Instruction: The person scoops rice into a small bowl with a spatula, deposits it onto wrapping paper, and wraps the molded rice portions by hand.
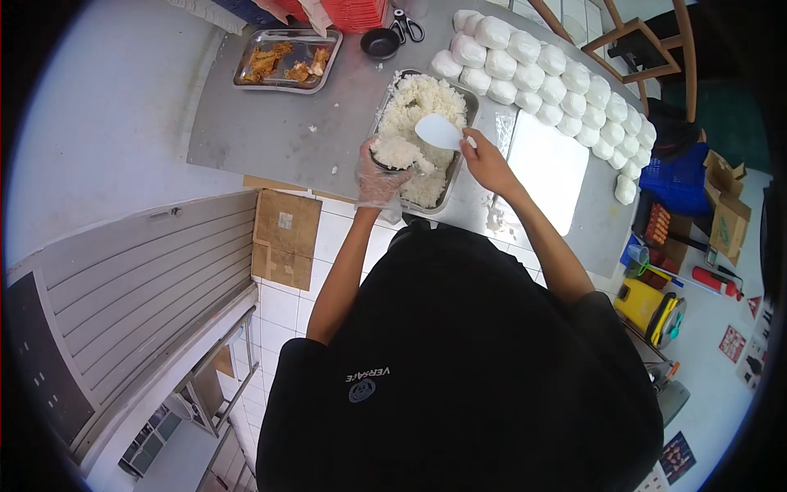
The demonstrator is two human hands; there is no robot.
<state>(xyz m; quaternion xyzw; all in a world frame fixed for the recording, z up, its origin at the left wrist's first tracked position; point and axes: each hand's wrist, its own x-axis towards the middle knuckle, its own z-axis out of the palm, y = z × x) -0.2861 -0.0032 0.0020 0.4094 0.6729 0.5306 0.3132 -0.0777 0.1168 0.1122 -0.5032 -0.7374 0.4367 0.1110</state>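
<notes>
Clock positions are read with the rice tray [476, 105] as the dial centre and 12 o'clock at the top of the view.

Left hand [379, 182]: wears a clear plastic glove. The fingers are curled around the side of a black bowl [391, 169], at the 8 o'clock edge of the tray. A mound of white rice [397, 151] fills the bowl above its rim.

Right hand [487, 162]: bare, at 4 o'clock. It is closed on the handle of a white paddle [438, 131]. The broad blade points toward 10 o'clock and lies above the tray, near the bowl. Contact between blade and rice cannot be determined.

Rice tray: metal, set on the grey table [238, 135]. Loose rice covers the 12 o'clock end and the 6 o'clock end; a thinner layer shows between them.

Surrounding items:
- 10 o'clock: a metal tray [276, 85] with pieces of fried food [264, 62].
- 11 o'clock: a small black dish [379, 43], with scissors [407, 27] just beside it toward 12 o'clock.
- 2 o'clock: rows of white wrapped bundles [541, 79].
- 3 o'clock: a bright white board [548, 170].

Scattered rice grains lie on the table between 8 and 10 o'clock.
</notes>
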